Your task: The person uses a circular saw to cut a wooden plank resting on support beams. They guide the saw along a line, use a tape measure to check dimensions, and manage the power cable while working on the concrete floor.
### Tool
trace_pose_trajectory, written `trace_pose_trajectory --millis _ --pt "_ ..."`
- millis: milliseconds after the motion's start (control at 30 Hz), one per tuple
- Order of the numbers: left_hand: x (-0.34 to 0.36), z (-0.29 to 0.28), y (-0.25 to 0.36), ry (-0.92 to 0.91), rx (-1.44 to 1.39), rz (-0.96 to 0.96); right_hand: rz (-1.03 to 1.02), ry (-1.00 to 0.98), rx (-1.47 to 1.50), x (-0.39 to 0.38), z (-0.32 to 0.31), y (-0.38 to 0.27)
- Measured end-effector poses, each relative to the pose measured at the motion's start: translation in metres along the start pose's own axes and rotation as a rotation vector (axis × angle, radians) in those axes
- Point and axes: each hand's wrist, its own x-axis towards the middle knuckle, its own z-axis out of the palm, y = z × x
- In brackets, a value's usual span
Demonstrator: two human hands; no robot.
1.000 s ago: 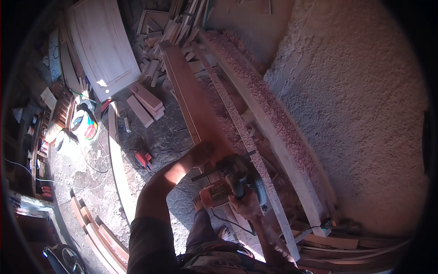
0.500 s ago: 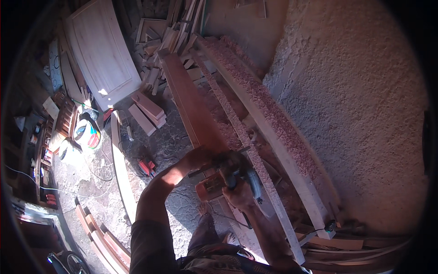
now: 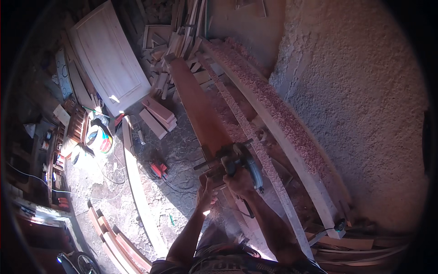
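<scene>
A dark circular saw (image 3: 246, 166) with a rounded guard and a reddish-brown block-like housing sits on a long reddish-brown board (image 3: 198, 98). My right hand (image 3: 239, 181) is wrapped round its rear handle. At the near left corner of the housing is my left hand (image 3: 206, 195), its fingers bent against it; their tips are partly hidden. A dark bar sticks out to the left of the saw. The blade is out of sight. The board runs away from me toward a heap of offcuts.
Two long beams covered in pink shavings (image 3: 287, 132) lie to the right, beside a rough wall (image 3: 351, 105). To the left are a red tool (image 3: 159, 170) on the floor, a long pale plank (image 3: 137, 187), stacked boards, a bucket (image 3: 98, 139) and a panelled door (image 3: 109, 55).
My left hand has left the board's surface beyond the saw and come back to the near side of the saw's housing. The saw and my right hand have moved slightly farther along the board.
</scene>
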Motion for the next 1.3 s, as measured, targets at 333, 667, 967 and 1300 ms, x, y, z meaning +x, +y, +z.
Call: trace_pose_trajectory --millis 333,667,967,1300 --pt "0.027 0.003 0.027 0.02 -0.089 -0.008 0.068 -0.07 -0.056 0.025 0.004 -0.015" --pt "0.058 -0.001 0.039 0.061 -0.06 0.067 0.004 -0.039 0.005 0.056 0.018 -0.012" --pt "0.078 -0.003 0.064 0.072 -0.078 0.074 -0.036 -0.016 -0.055 0.091 0.034 -0.016" --pt "0.102 -0.004 0.086 0.067 -0.129 0.089 0.02 -0.041 -0.064 0.127 0.046 -0.024"
